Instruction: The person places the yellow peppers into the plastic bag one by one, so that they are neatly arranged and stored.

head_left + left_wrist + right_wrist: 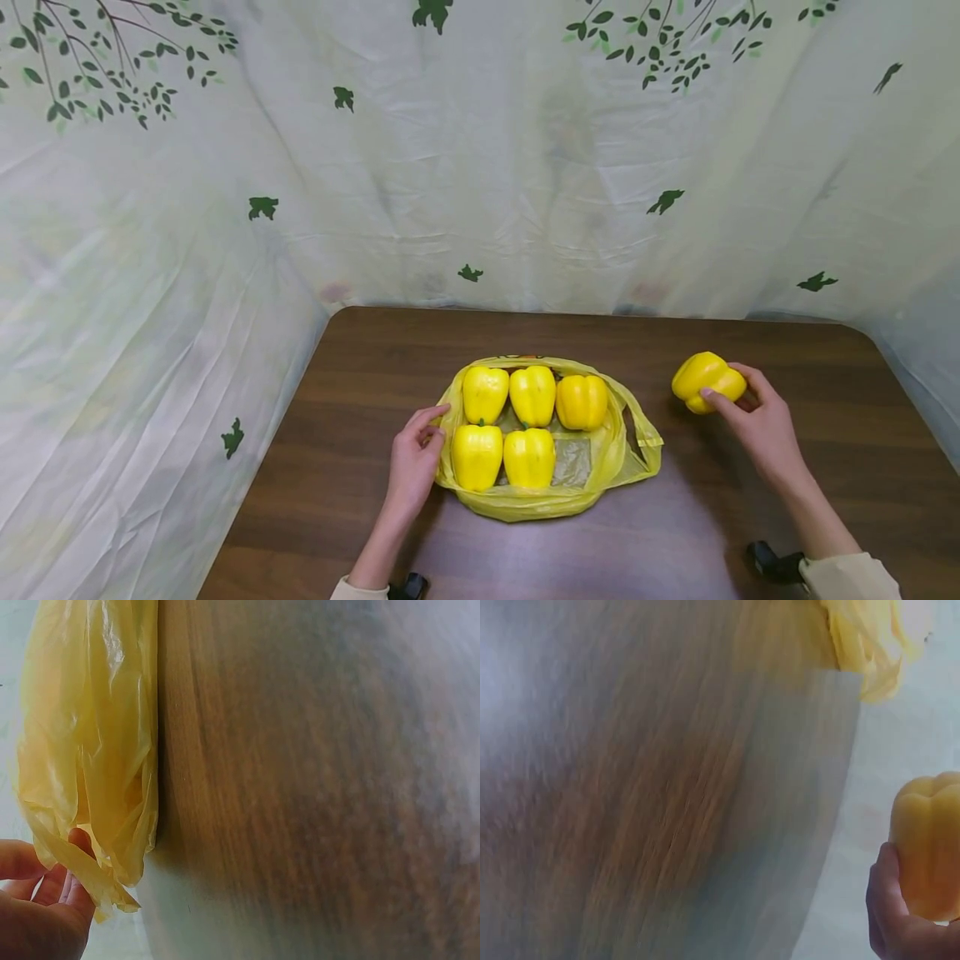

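A yellow plastic bag [525, 505] lies spread on the table with its mouth facing up. Inside it are several yellow bell peppers [529, 460], set in two rows. At the bag's left side my left hand [416, 458] holds the rim; the left wrist view shows its fingers [79, 896] bent at the bag's loose handle strip. Off to the right, my right hand [765, 425] grips another yellow bell pepper [705, 382] above the table, thumb on its near side. That pepper's lower part is in the right wrist hand's grasp.
The brown wooden table [360, 375] has rounded far corners. Behind it and along the left hangs a pale cloth [480, 167] printed with leaves. The bag's right handle [645, 442] sticks out toward the right hand. A dark wrist device [772, 562] sits at the right wrist.
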`<state>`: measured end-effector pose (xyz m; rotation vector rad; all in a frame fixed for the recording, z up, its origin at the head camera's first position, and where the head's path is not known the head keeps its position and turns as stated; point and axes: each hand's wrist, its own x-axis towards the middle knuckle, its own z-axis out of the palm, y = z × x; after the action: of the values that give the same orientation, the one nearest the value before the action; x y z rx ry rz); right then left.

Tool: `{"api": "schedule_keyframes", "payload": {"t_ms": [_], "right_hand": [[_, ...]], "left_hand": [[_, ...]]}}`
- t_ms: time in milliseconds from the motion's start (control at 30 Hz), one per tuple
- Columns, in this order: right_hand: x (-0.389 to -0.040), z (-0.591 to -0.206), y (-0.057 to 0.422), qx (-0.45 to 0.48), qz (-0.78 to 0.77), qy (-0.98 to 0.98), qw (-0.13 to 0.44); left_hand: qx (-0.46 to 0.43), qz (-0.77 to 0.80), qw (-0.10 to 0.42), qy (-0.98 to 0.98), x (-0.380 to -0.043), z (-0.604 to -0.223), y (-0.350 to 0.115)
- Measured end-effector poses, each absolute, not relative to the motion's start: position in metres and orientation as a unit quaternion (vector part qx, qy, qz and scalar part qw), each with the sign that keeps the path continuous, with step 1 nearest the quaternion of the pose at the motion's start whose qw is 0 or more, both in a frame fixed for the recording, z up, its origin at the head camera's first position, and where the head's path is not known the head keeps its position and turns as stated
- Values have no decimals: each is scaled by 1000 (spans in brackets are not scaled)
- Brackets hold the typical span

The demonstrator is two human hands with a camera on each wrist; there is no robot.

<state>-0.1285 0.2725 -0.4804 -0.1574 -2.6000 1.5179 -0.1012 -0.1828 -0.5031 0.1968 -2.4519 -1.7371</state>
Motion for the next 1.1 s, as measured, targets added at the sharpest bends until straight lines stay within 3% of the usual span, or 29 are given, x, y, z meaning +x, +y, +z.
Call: {"api": "schedule_keyframes", "payload": {"t_ms": [1100], "right_hand": [[-100,-469,232,-19,529,-847,42]], "left_hand": [[58,-577,77,-811,-103,-504,-182]]}}
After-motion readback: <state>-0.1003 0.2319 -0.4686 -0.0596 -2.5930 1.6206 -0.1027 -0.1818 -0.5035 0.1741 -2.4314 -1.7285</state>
